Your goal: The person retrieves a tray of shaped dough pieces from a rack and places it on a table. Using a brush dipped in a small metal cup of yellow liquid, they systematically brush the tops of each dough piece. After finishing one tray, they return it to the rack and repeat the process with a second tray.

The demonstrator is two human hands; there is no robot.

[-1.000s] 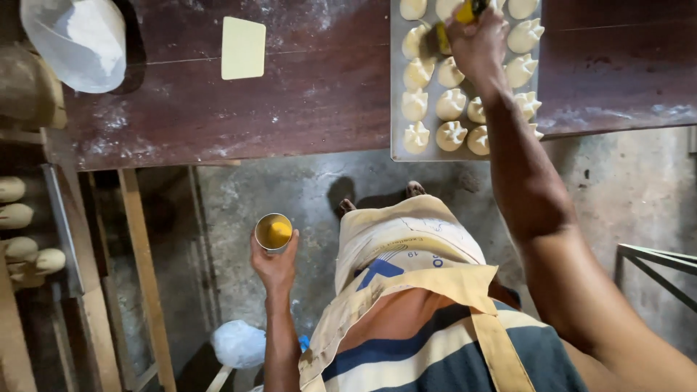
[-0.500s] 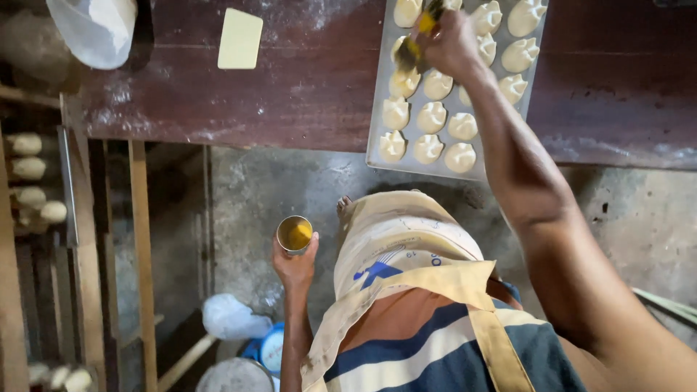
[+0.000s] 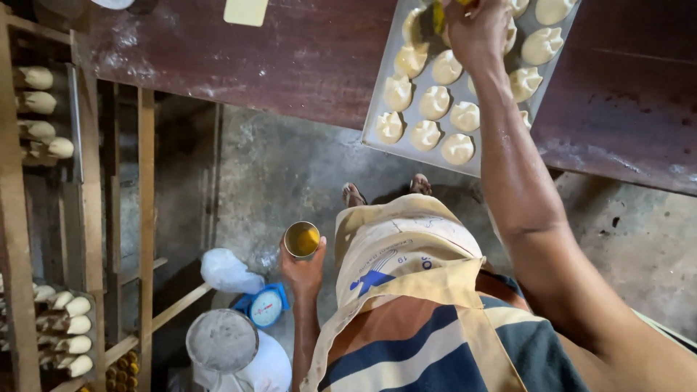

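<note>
Brush (image 3: 438, 16) gripped by closed right hand (image 3: 475, 33) over dough tray (image 3: 377, 109); left hand (image 3: 305, 272) wraps cup (image 3: 301, 239).

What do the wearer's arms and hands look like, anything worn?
Both arms are bare to where the frame cuts them: no sleeves, gloves, watch or rings visible on the left hand or right hand. A cream apron covers a striped shirt in brown, navy and cream.

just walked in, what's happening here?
A person in an apron stands at a dark wooden table. The right hand holds a yellow brush over shaped dough pieces on a metal tray, whose near edge overhangs the table. The left hand holds a small cup of yellow liquid low at the side. More dough sits on wooden racks to the left.
</note>
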